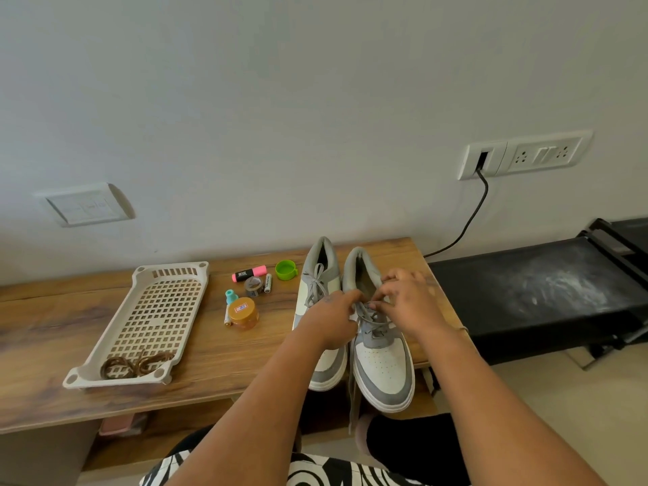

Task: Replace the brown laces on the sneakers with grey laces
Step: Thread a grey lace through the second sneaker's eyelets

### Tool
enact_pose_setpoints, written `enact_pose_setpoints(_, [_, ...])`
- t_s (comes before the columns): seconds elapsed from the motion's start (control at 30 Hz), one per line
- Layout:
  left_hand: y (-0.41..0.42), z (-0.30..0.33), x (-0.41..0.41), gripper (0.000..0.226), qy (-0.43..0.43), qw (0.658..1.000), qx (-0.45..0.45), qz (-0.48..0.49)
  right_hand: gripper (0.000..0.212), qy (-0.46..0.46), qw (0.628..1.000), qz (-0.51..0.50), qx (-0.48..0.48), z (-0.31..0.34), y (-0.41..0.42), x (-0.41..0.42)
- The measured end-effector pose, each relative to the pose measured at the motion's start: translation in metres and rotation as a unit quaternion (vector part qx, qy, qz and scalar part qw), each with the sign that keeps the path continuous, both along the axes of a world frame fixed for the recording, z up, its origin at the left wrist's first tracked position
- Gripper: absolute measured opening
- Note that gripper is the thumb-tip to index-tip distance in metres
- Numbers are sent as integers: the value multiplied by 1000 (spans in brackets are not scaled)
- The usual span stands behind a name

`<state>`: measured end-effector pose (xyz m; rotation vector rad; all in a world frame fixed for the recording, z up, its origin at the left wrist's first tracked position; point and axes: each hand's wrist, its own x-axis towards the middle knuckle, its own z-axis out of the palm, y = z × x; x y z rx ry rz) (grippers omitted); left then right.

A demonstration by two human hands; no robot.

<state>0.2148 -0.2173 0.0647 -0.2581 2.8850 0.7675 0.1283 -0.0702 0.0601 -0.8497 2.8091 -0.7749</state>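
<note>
Lying coiled in the perforated tray (115,340), brown laces (135,364).

i note grey-and-white sneakers (380,359) with grey laces (372,319), brown laces (135,363) in a beige perforated plastic tray (105,340), and a brown wood-grain table (52,327).

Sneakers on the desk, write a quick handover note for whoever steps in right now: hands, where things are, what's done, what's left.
Left hand and right hand: both pinch the grey lace over the right sneaker, mid-lacing.
Left sneaker: grey lace in and tied, beside the right one on the wooden desk.
Brown laces: both out, coiled in the near end of the beige tray.
One loose grey end hangs over the desk's front edge.
Left to do: finish threading the upper eyelets of the right sneaker and tie it.
</note>
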Motion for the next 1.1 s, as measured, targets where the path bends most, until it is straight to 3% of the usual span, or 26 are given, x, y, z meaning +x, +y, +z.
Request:
enact_pose_setpoints(0.2, [1, 0, 0, 53, -6, 998, -52, -21, 8, -2, 972, -183, -150, 14, 44, -23])
enact_pose_setpoints(0.4, [5, -1, -2, 46, 11, 997, -75, -23, 11, -112, 977, -141, -112, -5, 48, -31])
enact_pose_setpoints(0.57, [9, 2, 1, 36, 44, 994, -98, -2, 14, 0, 970, -198, -140, -1, 46, -31])
enact_pose_setpoints(0.63, [8, 4, -1, 36, 38, 994, -100, -5, 12, 1, 966, -206, -155, -3, 46, -31])
enact_pose_setpoints(0.77, [7, 2, -2, 34, 31, 999, -15, 16, 9, -58, 968, -186, -157, -14, 47, -35])
enact_pose_setpoints(0.87, [10, -5, -1, 38, 71, 991, 63, 94, 36, -111, 974, -157, -122, -21, 46, -36])
enact_pose_setpoints(0.97, [19, -8, 1, 37, -10, 990, 92, 102, 51, -118, 969, -176, -131, -22, 39, -35])
enact_pose_setpoints(1.1, [27, -7, 3, 25, -46, 988, 93, 115, 51, -123, 960, -187, -168, -15, 30, -23])
